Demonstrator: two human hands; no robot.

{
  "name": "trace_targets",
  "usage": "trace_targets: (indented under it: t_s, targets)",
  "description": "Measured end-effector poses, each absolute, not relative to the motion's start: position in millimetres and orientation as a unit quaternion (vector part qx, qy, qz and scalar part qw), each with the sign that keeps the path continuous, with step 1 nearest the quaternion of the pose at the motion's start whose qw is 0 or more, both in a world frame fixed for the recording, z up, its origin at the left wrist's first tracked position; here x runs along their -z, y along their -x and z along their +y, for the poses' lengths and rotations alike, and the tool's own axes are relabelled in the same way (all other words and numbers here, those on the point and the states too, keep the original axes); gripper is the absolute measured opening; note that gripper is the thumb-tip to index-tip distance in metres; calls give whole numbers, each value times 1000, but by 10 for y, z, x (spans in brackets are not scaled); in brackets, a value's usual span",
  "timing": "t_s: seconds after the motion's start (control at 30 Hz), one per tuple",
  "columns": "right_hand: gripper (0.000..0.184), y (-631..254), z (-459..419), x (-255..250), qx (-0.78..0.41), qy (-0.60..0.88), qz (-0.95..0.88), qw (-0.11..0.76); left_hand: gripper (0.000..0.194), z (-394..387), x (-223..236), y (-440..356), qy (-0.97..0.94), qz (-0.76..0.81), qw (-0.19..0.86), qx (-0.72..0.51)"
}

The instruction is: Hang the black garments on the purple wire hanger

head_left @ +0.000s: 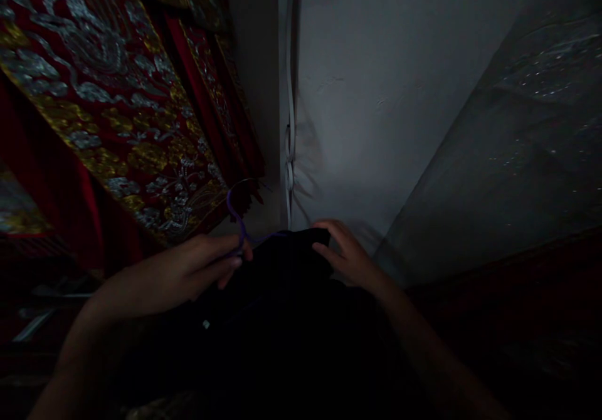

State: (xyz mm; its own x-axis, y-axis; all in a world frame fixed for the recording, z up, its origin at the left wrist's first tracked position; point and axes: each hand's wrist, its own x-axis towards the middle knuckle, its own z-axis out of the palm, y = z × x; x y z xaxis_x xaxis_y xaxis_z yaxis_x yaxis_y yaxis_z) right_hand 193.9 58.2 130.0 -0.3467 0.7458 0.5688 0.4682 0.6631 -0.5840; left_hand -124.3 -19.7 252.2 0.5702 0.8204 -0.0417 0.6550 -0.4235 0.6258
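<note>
In the dim head view, my left hand (216,260) is closed around a thin purple clothes hanger (236,214), just below its hook. The hook curves up and to the right, and one arm of the hanger runs toward the black garment (282,320). My right hand (345,254) pinches the garment's upper right edge between thumb and fingers. The dark cloth hangs down between both forearms, and its lower part is lost in shadow. A small pale spot, perhaps a tag (205,324), shows on the cloth below my left hand.
Red cloth (141,125) with silver and gold embroidery hangs at the left. Pale cables (290,94) run down the corner of a grey wall (367,94) ahead. On the right hangs a glossy, see-through sheet (508,157), with dark red material (517,269) below it.
</note>
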Motion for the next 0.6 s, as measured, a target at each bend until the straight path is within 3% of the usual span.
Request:
trace_targets:
  t_s: [0.03,0.13,0.4,0.5,0.6]
  targets:
    - [22,-1972,645,-1331,-177,379,-805,421,26,-136,-2554,1273,-840,438,290,-138]
    - [27,-2083,817,-1523,-201,383,-792,430,24,123,-2554,1373,-847,448,223,-180]
    - [26,-2188,1439,-2244,-79,414,-673,607,23,652,-2249,1262,-748,430,-95,-497]
    - [28,-2302,1524,-2189,-94,425,-653,620,17,582,-2020,1032,-725,412,-103,-542]
    - [32,-2455,1397,-1931,-145,454,-621,622,25,483,-1681,788,-802,407,1,-437]
